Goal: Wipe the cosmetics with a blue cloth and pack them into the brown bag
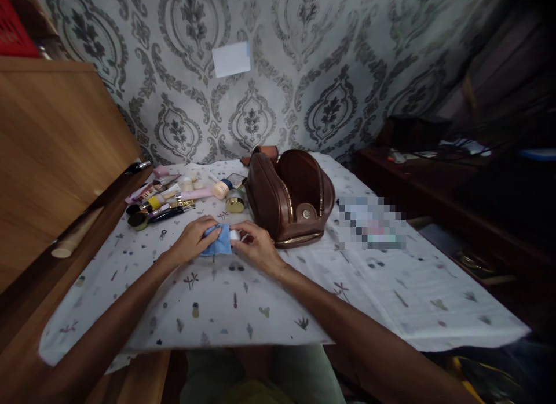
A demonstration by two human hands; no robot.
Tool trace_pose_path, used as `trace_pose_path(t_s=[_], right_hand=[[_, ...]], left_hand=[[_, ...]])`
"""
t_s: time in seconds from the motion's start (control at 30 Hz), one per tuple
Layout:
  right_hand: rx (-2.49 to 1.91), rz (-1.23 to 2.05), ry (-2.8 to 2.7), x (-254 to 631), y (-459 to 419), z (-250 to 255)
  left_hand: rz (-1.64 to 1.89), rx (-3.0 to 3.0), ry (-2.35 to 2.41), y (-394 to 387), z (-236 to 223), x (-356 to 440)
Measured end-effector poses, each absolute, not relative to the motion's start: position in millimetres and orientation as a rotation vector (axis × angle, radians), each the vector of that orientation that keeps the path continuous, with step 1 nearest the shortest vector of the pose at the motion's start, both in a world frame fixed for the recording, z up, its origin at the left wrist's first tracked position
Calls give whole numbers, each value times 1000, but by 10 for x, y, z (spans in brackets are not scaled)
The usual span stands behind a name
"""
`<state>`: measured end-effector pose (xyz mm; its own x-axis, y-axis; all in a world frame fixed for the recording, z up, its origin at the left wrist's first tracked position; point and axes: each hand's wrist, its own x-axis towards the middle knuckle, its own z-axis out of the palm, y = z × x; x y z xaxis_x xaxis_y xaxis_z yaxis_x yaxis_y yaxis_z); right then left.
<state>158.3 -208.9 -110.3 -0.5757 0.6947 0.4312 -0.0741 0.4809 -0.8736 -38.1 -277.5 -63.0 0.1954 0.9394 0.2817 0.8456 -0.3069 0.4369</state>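
Pinching a blue cloth [220, 245] between thumb and fingers of the left hand [197, 240], and a small white item [235, 236], too small to identify, between thumb and fingertips of the right hand [258, 248], just beside an open brown bag [267, 198]. Apparently wiping; best done gripping the item by its edge, pressing evenly, turning gradually, and keeping clear of the gold-toned jar [235, 203] behind.
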Motion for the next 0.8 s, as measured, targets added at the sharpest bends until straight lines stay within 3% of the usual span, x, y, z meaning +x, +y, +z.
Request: trace_pose_path(t_s=[0.43, 0.8], right_hand=[[-655, 1261, -1848, 1545, -2066, -1221], [-446, 1411, -1835, 1557, -2068, -1171]], left_hand=[[793, 2156, 1806, -3371, -779, -507], [901, 2151, 1794, -3092, -791, -99]])
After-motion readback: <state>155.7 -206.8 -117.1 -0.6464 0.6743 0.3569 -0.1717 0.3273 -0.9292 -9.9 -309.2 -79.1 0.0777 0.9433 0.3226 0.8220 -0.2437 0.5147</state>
